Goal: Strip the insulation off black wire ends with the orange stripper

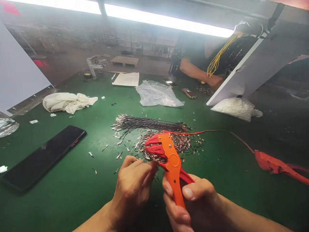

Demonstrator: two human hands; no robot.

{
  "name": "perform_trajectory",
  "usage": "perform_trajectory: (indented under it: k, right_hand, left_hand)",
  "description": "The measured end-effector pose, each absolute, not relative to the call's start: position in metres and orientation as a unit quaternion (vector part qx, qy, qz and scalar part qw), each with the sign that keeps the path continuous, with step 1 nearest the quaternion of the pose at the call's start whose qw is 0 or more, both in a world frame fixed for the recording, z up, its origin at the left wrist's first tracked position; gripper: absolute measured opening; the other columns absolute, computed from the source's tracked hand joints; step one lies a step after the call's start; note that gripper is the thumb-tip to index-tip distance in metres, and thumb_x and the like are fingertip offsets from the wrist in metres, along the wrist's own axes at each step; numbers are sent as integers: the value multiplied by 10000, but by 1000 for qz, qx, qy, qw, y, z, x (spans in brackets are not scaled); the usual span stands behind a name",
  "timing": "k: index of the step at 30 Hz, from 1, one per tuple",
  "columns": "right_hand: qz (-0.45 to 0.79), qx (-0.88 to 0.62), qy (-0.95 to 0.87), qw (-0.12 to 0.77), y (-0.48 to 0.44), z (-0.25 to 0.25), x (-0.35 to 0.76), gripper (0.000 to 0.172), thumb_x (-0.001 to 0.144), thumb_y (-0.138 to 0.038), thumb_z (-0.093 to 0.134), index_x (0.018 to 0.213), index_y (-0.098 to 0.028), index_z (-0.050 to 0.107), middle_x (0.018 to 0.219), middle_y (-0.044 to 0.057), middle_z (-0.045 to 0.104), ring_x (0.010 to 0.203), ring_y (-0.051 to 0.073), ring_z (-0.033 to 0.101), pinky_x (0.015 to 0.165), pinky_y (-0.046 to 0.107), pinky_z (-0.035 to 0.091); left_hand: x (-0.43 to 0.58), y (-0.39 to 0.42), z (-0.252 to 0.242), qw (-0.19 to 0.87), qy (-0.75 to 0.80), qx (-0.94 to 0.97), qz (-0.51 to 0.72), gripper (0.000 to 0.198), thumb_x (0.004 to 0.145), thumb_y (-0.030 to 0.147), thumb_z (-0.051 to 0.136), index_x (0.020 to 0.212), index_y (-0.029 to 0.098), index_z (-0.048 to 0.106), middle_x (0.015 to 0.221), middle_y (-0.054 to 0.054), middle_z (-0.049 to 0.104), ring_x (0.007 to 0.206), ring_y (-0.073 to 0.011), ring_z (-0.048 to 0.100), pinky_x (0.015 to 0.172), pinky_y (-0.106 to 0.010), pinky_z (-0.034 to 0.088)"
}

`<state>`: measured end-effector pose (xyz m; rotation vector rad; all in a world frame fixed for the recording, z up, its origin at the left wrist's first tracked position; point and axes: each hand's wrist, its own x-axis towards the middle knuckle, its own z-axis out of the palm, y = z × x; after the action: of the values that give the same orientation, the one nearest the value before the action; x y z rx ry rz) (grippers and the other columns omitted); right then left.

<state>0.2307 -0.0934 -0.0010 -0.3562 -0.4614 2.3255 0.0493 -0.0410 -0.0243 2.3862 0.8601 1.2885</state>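
My right hand is wrapped round the handles of an orange and red wire stripper, its red jaws pointing up and left. Close to the tool's lower jaw, my left hand is closed with fingertips pinched together; what they hold is hidden. Behind the jaws lies a pile of short wire scraps with copper ends. A bundle of black wires with metal terminals at the left end rests just beyond the pile. Several loose terminals are scattered to the left.
On the green table, a black phone lies left. Further back are a white cloth, a clear plastic bag and a notebook. A red-handled tool lies right. Across the table, a co-worker's arm shows beside yellow wires.
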Motion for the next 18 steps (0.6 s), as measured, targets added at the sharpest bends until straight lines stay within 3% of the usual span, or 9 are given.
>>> perform_trajectory:
  k: [3,7,12,18]
  right_hand:
    - [894,-143,-184,381,-96,-5,228,211,795,-323,607,905,-145,581,565,-19,566,405,95,542,463,204,467]
    - [887,-163,-197,384,-97,-8,227,316,797,-433,632,892,-137,576,508,-10,579,377,88,497,415,179,431]
    - [886,-203,-204,364,-95,-9,229,393,775,-512,642,829,-133,559,519,-5,608,431,110,590,616,288,542]
    - [878,-205,-207,380,-99,-11,227,357,799,-481,647,803,-138,548,464,-17,541,345,83,486,377,162,445]
  left_hand:
    - [49,-41,-24,133,290,833,452,199,891,1,531,980,175,572,634,55,571,523,-91,436,656,-303,307]
    - [49,-41,-24,131,285,842,438,216,909,29,525,1065,174,564,653,47,614,543,-95,503,672,-309,317]
    - [50,-42,-25,124,289,841,440,188,903,17,512,986,180,555,659,47,627,525,-94,498,688,-310,335]
    - [52,-42,-20,104,290,846,435,188,908,12,473,900,186,542,588,64,556,497,-94,441,665,-299,333]
